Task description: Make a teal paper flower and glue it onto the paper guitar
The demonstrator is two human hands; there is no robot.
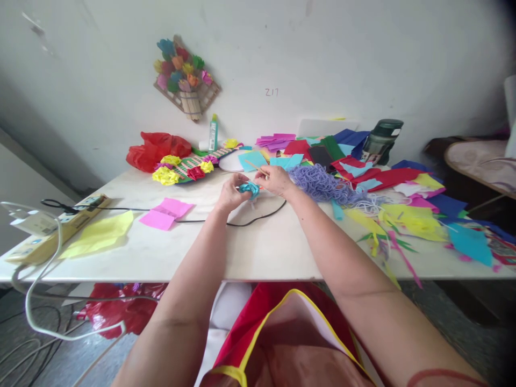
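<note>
A small teal paper flower (249,188) is pinched between both hands above the desk (258,247). The left hand (230,193) is closed around its near-left side; the right hand (277,179) is closed on its far-right side, with a thin stick (255,165) held in the fingers. Shaping of the petals is judged to be in hand; a careful turn against the stick is called for next. Purple yarn (318,184) lies just right of the right hand. The flower's base is hidden by fingers; how the stick joins it cannot be made out.
</note>
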